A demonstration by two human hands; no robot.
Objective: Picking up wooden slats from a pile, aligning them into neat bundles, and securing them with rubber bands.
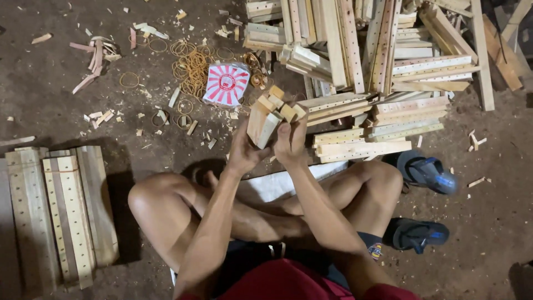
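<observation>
I sit cross-legged on a dirt floor. Both hands hold up a bundle of short wooden slats (pixel 270 113) in front of me, ends pointing away. My left hand (pixel 242 151) wraps the bundle's left side and underside. On the right side, my right hand (pixel 290 142) grips it with the fingers curled over the slats. The bundle hangs above the floor, just in front of my knees.
A big heap of drilled wooden slats (pixel 361 61) lies ahead on the right. Rubber bands (pixel 191 66) and a red-and-white striped packet (pixel 226 83) lie ahead on the left. Bundled slats (pixel 61 211) rest at my left. Two sandals (pixel 425 172) lie at right.
</observation>
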